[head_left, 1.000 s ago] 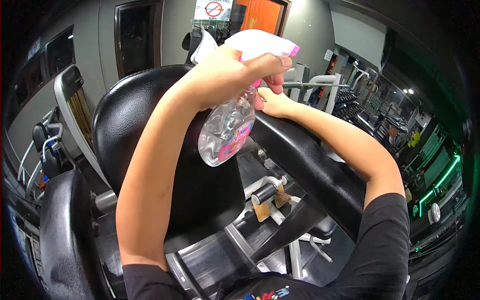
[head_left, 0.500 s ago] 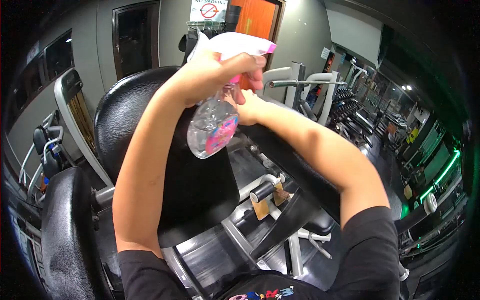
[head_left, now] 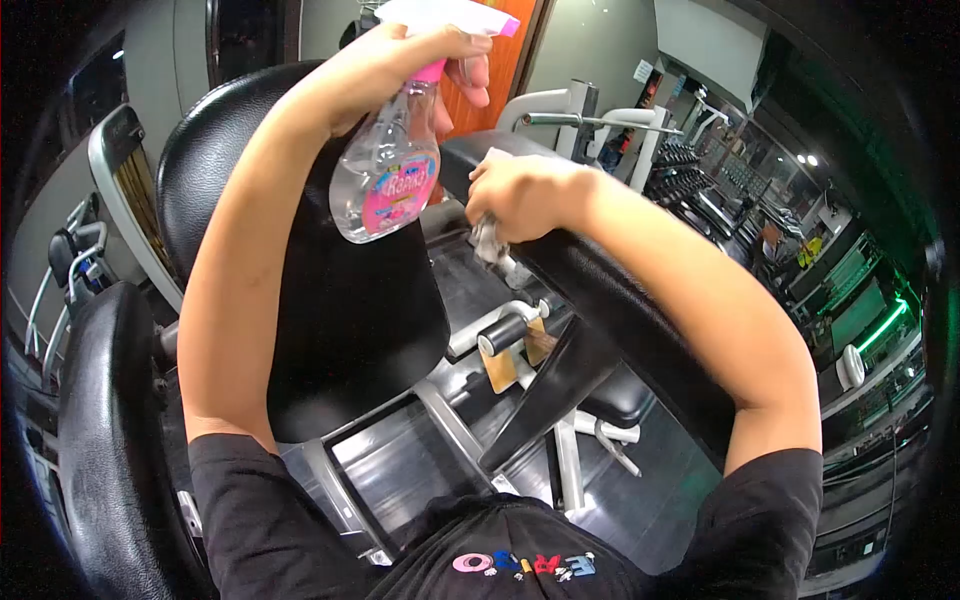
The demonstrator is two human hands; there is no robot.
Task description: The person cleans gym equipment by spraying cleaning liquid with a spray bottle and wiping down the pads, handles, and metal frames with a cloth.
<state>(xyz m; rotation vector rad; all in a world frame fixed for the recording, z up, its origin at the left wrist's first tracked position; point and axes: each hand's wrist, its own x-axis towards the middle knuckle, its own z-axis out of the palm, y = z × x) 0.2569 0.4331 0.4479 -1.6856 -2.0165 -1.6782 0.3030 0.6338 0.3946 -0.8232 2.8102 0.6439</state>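
My left hand [head_left: 400, 65] is wrapped round the neck of a clear spray bottle [head_left: 385, 190] with a white and pink trigger head and a pink label. Liquid shows inside it, and it hangs tilted above the black padded seat [head_left: 350, 340]. To its right, my right hand [head_left: 535, 198] is closed on a pale crumpled cloth [head_left: 488, 242], resting at the far end of a long black pad [head_left: 640, 305]. Most of the cloth is hidden under the fingers.
A black backrest [head_left: 215, 145] rises behind the seat, and another black pad [head_left: 115, 430] stands at left. Below is a grey metal frame [head_left: 450, 420] with a black roller [head_left: 503, 335]. Dumbbell racks [head_left: 690, 200] stand at the far right.
My left hand has moved up and left with the bottle, its label now facing me more. My right hand has come out from behind the bottle, showing the cloth over the pad.
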